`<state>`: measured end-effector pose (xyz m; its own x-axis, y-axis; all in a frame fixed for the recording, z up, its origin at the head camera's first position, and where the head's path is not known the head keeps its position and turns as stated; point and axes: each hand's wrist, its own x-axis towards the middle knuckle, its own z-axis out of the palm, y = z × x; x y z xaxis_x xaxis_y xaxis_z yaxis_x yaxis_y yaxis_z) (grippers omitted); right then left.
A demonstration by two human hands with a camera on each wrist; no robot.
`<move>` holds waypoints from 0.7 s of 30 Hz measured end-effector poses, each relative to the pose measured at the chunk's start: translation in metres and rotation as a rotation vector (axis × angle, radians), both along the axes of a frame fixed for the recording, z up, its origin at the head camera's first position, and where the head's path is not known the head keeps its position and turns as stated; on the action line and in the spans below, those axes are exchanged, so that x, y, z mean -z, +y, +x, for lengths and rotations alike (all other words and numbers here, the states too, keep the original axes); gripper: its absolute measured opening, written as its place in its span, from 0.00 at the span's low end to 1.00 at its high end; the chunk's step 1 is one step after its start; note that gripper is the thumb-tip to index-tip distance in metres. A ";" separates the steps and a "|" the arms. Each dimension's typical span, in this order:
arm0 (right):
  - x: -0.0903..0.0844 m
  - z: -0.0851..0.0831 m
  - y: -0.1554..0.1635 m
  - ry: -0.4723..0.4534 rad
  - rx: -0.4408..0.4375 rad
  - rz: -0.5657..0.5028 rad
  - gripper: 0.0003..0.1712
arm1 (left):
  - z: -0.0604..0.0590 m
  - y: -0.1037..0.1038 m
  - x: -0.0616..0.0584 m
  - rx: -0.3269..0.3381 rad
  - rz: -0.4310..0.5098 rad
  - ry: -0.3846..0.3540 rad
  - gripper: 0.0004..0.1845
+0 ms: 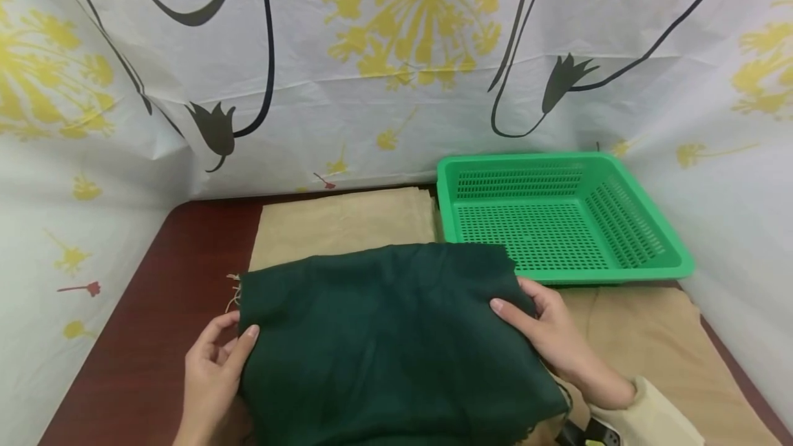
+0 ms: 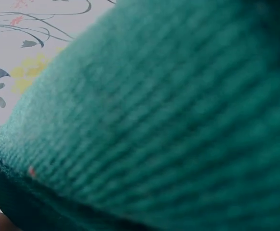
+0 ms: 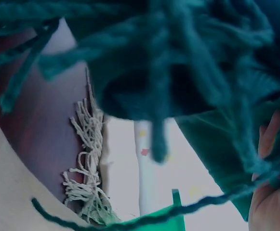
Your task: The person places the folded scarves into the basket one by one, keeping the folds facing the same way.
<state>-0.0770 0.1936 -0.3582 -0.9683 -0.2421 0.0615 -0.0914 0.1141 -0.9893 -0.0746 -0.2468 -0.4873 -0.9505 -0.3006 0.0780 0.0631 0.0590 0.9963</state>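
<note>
A folded dark green knitted cloth (image 1: 390,336) is held between both hands above a beige cloth (image 1: 347,222) spread on the brown table (image 1: 161,308). My left hand (image 1: 217,370) grips its left edge, thumb on top. My right hand (image 1: 545,336) grips its right edge, thumb over the fabric. The left wrist view is filled by the green knit (image 2: 168,115) close up. The right wrist view shows green fringe strands (image 3: 178,72) hanging in front of the lens, with part of my right hand (image 3: 270,202) at the lower right and beige tassels (image 3: 89,183) below.
An empty green perforated plastic basket (image 1: 644,226) sits at the back right of the table. A white curtain with yellow flowers (image 1: 396,54) surrounds the table on three sides. Bare table surface shows at the left.
</note>
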 end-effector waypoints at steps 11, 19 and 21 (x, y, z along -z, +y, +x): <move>-0.009 -0.004 0.017 -0.147 -0.036 -0.115 0.15 | -0.006 0.022 -0.031 0.078 0.164 0.175 0.19; -0.021 -0.008 0.031 -0.092 0.037 -0.056 0.15 | 0.009 0.072 -0.109 0.082 0.263 0.181 0.10; -0.024 -0.009 0.035 -0.073 0.058 -0.018 0.15 | 0.009 0.077 -0.116 0.085 0.267 0.158 0.10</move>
<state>-0.0855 0.2290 -0.3345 -0.9827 -0.1851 -0.0062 -0.0124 0.0992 -0.9950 -0.0658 -0.1700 -0.3714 -0.9555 -0.2504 0.1559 0.2120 -0.2155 0.9532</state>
